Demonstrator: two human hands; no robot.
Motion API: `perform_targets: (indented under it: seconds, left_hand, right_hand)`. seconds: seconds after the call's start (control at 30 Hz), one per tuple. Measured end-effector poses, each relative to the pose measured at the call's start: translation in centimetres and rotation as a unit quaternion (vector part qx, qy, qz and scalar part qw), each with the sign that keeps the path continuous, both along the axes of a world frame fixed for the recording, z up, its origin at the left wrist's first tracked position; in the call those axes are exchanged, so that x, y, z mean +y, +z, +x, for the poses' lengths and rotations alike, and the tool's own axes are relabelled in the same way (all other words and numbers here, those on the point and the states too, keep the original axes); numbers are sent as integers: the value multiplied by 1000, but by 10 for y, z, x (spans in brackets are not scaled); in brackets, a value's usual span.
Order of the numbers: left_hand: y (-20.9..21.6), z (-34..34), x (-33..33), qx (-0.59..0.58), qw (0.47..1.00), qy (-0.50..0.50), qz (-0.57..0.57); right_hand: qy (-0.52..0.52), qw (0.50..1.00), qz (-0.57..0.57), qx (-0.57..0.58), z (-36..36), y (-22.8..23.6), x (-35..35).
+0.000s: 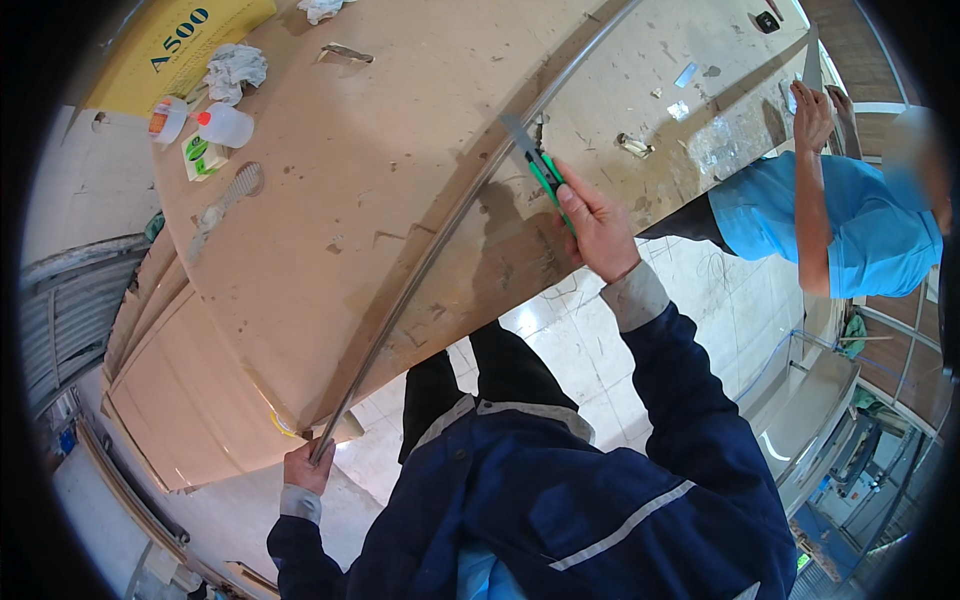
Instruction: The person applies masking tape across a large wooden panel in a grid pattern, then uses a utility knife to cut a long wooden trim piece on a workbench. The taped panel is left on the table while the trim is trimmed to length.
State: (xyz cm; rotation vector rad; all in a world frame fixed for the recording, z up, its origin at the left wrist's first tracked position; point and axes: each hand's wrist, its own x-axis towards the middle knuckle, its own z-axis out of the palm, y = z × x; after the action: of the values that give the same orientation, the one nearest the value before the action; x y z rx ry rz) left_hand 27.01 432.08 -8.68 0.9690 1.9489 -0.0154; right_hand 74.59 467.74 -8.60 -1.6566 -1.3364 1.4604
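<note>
A long, thin grey strip (pixel 447 228) runs slantwise over the brown table (pixel 310 170), from near my body to the far edge. My left hand (pixel 305 467) is closed round its near end, just past the table's corner. In my right hand (pixel 597 222) is a green and black utility knife (pixel 545 172), gripped by its handle with the blade out. That blade lies over the strip around its middle; whether it touches is hard to tell.
Plastic bottles (pixel 226 125), a crumpled white cloth (pixel 236 72), a green-and-white box (pixel 203 156) and a yellow sheet (pixel 170 55) occupy the far left. At right, a co-worker in a blue shirt (pixel 790 205) holds a flat piece (pixel 811 62). Small scraps (pixel 634 146) lie on the table.
</note>
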Motion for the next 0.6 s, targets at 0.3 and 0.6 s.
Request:
perform_targets:
  seconds: [0.3,0.6]
  left_hand:
    - [-2,-1,-5,1,1000,1,25]
    - [3,1,1,5,999,-24,23]
  right_hand:
    - [91,995,41,13,-23,-9,-44]
    - [53,997,-52,22,-32,-3,-58]
